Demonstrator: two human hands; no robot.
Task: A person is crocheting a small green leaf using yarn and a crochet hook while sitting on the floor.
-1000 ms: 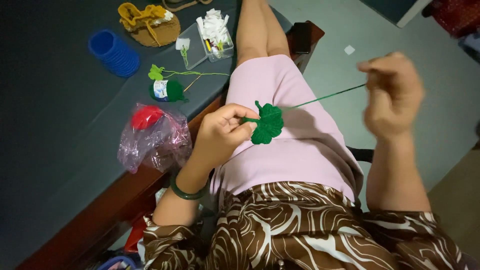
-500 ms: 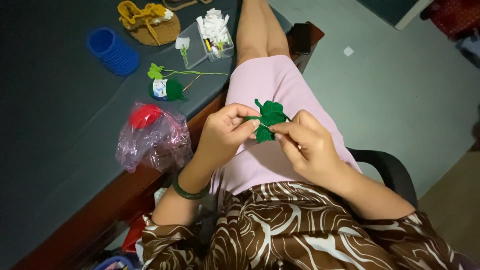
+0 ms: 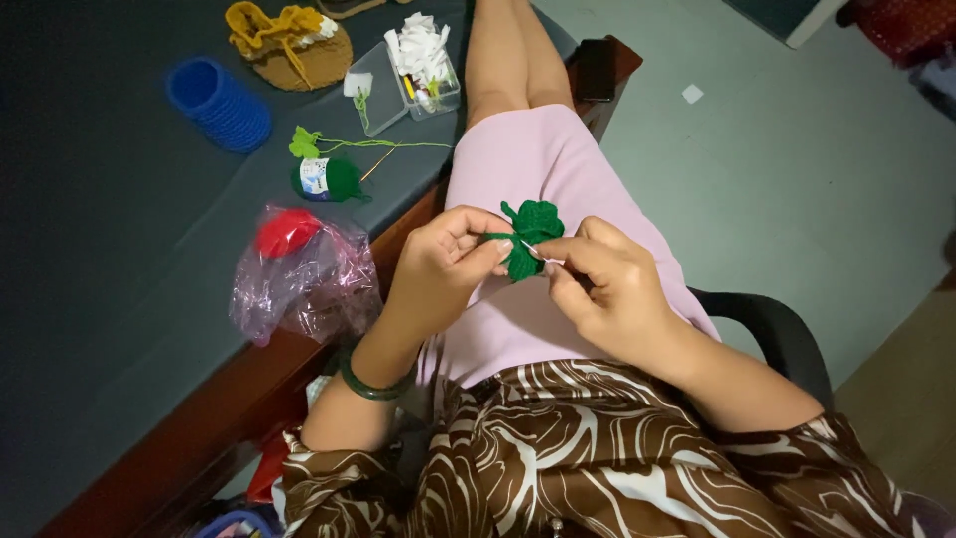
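At the centre of the frame, over the pink skirt (image 3: 518, 169), our left hand (image 3: 438, 269) pinches the green crochet piece (image 3: 528, 234) between thumb and fingers. Our right hand (image 3: 607, 284) closes its fingertips on a thin needle (image 3: 538, 253) at the piece's edge. We judge a stitch is in hand; drawing the thread through needs a firm hold.
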